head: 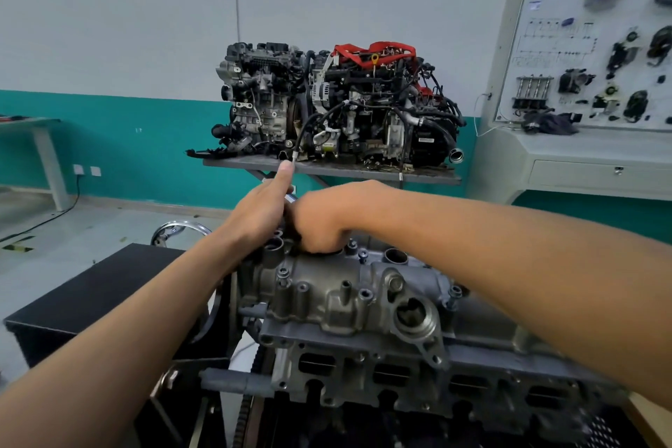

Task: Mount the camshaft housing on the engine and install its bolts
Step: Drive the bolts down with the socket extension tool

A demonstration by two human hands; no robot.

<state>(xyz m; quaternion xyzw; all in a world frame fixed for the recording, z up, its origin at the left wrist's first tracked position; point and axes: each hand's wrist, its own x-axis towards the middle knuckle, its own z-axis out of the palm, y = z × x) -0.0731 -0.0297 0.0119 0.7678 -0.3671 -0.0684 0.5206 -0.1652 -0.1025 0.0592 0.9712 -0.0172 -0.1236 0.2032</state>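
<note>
The grey camshaft housing (327, 287) lies on top of the engine's cylinder head (363, 367) in the lower middle. Bolts stand in it, one at the left (283, 272), one near the top (363, 255), one at the right (454, 292). My left hand (260, 209) rests over the housing's far left end with the index finger stretched out. My right hand (320, 220) is curled into a fist at the far edge of the housing, right beside the left hand. What its fingers grip is hidden.
A black box (91, 302) stands left of the engine. Behind, two complete engines (338, 105) sit on a metal table (327, 169). A training panel (589, 47) with car parts fills the right. A chrome ring (182, 231) shows behind the box.
</note>
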